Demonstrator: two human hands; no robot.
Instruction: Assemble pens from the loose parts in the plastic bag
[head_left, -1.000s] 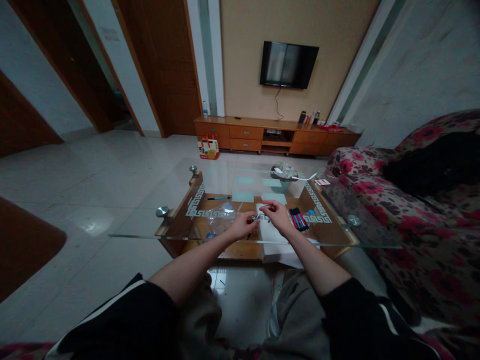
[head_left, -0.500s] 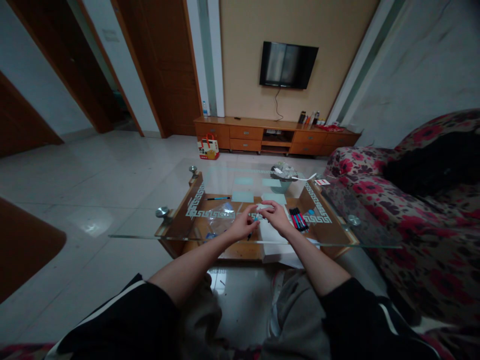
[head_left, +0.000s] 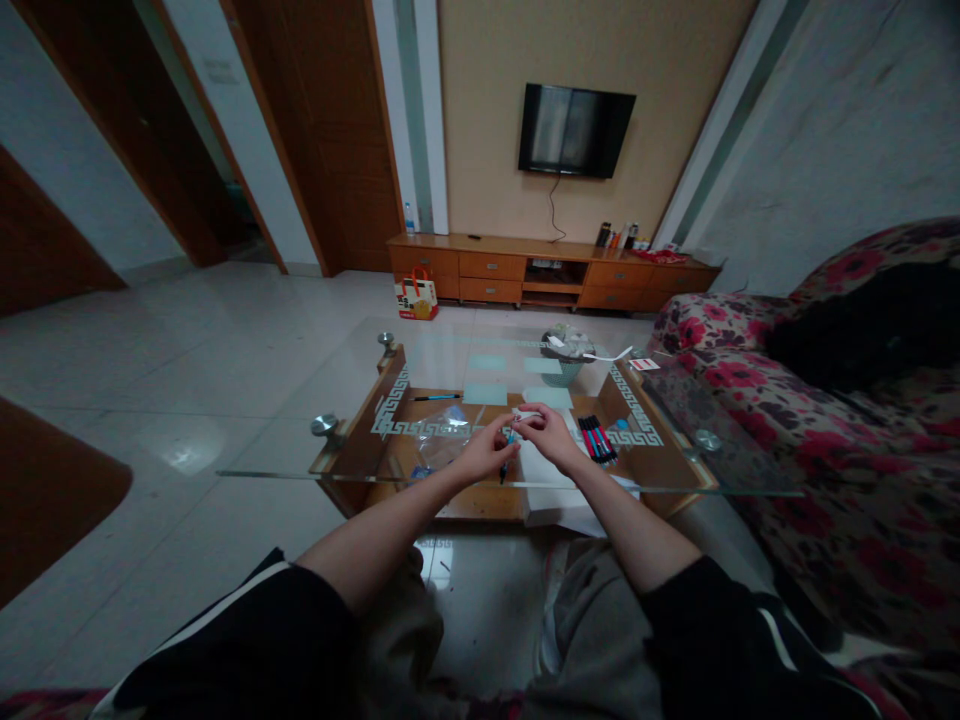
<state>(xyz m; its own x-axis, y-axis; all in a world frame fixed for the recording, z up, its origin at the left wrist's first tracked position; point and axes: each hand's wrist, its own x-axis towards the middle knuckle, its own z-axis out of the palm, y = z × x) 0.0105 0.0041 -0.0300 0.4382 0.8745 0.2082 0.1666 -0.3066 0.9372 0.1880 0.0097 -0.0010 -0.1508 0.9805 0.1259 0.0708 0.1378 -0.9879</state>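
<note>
Both of my hands meet above the glass coffee table. My left hand is closed around a black-and-blue pen; the pen's dark end points down below the fingers. Its fingertips also reach the edge of a small white piece that looks like paper or a label, with a small dark reddish mark. My right hand pinches that white piece from the right. Just right of this hand, a row of several red, blue and black pens lies on the table. Fingers partly hide the held things.
A clear plastic bag lies left of my hands, and a single blue-black pen behind it. A white box sits under my right forearm. At the back right stands a lined basket, with a red-and-white card nearby.
The white piece has turned slightly between my fingers, so its reddish mark now shows. The pen's lower end has shifted a little to the right. My arms stay almost in place.
</note>
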